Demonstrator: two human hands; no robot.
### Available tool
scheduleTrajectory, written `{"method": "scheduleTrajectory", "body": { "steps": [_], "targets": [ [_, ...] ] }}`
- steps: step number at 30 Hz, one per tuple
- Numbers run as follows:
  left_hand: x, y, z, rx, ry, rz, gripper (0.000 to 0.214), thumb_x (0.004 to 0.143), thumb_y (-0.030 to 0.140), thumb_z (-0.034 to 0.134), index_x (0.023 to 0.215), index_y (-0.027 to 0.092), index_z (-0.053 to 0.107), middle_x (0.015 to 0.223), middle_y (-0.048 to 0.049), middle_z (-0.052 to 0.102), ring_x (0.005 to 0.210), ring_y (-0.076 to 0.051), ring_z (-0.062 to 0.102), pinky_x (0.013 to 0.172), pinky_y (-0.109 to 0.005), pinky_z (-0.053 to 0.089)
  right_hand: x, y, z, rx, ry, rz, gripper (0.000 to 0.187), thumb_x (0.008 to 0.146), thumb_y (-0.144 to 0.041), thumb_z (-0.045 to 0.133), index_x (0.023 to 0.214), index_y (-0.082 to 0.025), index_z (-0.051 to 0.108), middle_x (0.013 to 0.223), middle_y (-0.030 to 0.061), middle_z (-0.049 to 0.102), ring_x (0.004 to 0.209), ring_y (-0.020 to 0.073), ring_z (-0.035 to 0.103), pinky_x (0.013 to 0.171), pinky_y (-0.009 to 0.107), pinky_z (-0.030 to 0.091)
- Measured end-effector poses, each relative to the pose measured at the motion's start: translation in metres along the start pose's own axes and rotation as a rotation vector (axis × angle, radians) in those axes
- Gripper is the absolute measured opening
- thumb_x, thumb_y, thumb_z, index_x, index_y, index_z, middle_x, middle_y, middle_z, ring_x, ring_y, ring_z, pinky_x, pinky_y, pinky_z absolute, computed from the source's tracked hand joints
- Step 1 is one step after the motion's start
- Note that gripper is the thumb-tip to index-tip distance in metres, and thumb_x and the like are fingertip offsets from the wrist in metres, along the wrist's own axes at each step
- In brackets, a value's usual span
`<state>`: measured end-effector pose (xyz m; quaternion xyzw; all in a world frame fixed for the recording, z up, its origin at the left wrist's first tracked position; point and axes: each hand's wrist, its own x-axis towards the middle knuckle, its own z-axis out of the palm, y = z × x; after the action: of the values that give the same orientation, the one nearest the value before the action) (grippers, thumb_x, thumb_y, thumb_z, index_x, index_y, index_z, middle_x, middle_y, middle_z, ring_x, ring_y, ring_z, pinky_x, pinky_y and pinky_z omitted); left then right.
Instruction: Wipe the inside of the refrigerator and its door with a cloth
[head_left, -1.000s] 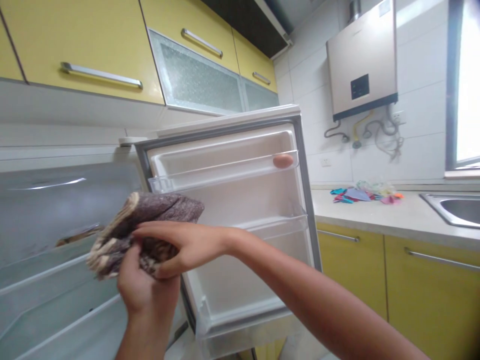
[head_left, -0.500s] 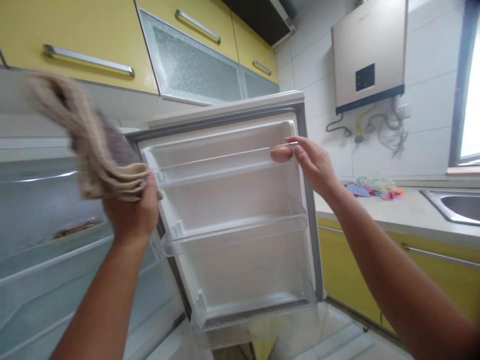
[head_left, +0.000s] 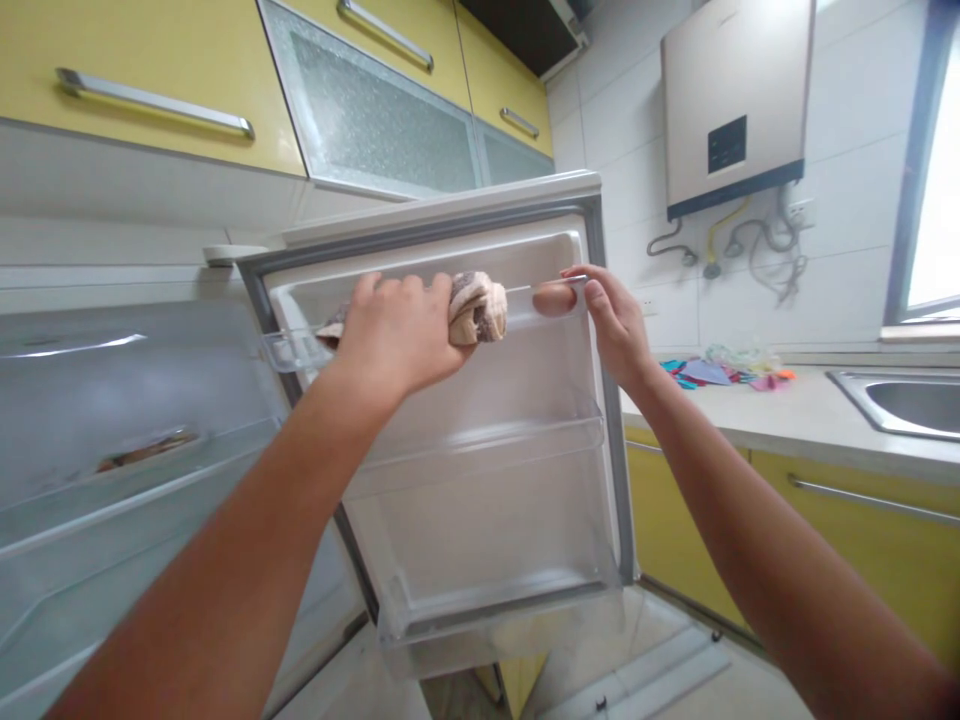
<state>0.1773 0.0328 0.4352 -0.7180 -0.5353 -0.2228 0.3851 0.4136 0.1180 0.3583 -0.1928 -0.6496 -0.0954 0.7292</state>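
Observation:
My left hand (head_left: 397, 325) is closed around a folded beige-and-grey cloth (head_left: 478, 308), at the front of the clear top door shelf (head_left: 296, 350). The cloth sticks out on both sides of the fist. At the right end of this shelf my right hand (head_left: 619, 320) pinches the rim, thumb on the near side and fingers over the far side. A brown rounded shape shows through the clear plastic beside the fingers; whether it is an egg or fingertips I cannot tell. The fridge door (head_left: 465, 395) stands wide open.
Lower on the door are a middle shelf (head_left: 480, 450) and a bottom shelf (head_left: 495, 620). The fridge interior (head_left: 150, 400), with a packet on a shelf, lies left. A counter (head_left: 720, 415) with colourful cloths and a sink (head_left: 900, 405) stands right. Yellow cabinets (head_left: 150, 60) hang above.
My left hand has brought the cloth rightward from beside the door to the top shelf, and the cloth is now bunched in the fist. My right hand stays at the shelf's right end.

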Motion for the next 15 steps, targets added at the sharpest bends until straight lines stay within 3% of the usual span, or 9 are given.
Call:
{"method": "scheduleTrajectory", "body": {
  "steps": [3, 5, 9, 15],
  "targets": [
    [0.034, 0.004, -0.016, -0.118, -0.266, 0.098, 0.056, 0.070, 0.063, 0.065, 0.115, 0.031, 0.064, 0.108, -0.0049, 0.073, 0.105, -0.033, 0.063, 0.091, -0.039, 0.042, 0.001, 0.001, -0.002, 0.001, -0.007, 0.000, 0.045, 0.097, -0.061, 0.036, 0.110, -0.029, 0.065, 0.116, 0.0048, 0.070, 0.114, 0.0247, 0.063, 0.104, 0.046, 0.047],
    [0.052, 0.004, -0.018, -0.192, -0.332, 0.169, 0.053, 0.067, 0.062, 0.069, 0.111, 0.032, 0.067, 0.109, -0.0014, 0.074, 0.102, -0.030, 0.064, 0.085, -0.035, 0.043, 0.001, 0.002, -0.002, 0.005, -0.014, 0.003, 0.044, 0.098, -0.060, 0.036, 0.110, -0.028, 0.065, 0.116, 0.0048, 0.070, 0.114, 0.0244, 0.063, 0.103, 0.045, 0.047],
    [0.060, -0.002, -0.007, -0.267, -0.287, 0.178, 0.050, 0.069, 0.057, 0.067, 0.111, 0.031, 0.069, 0.109, -0.0005, 0.075, 0.103, -0.028, 0.065, 0.082, -0.032, 0.042, 0.000, 0.004, 0.000, 0.028, -0.004, 0.022, 0.042, 0.098, -0.058, 0.037, 0.109, -0.028, 0.064, 0.115, 0.0046, 0.070, 0.113, 0.0234, 0.063, 0.103, 0.044, 0.047],
    [0.023, -0.040, -0.003, -0.059, -0.179, 0.070, 0.056, 0.069, 0.063, 0.066, 0.113, 0.030, 0.065, 0.104, -0.0051, 0.075, 0.102, -0.031, 0.066, 0.082, -0.034, 0.043, 0.000, 0.006, 0.001, 0.032, -0.009, 0.018, 0.039, 0.098, -0.056, 0.040, 0.111, -0.027, 0.064, 0.113, 0.0056, 0.070, 0.111, 0.0238, 0.063, 0.103, 0.045, 0.047]
  ]
}}
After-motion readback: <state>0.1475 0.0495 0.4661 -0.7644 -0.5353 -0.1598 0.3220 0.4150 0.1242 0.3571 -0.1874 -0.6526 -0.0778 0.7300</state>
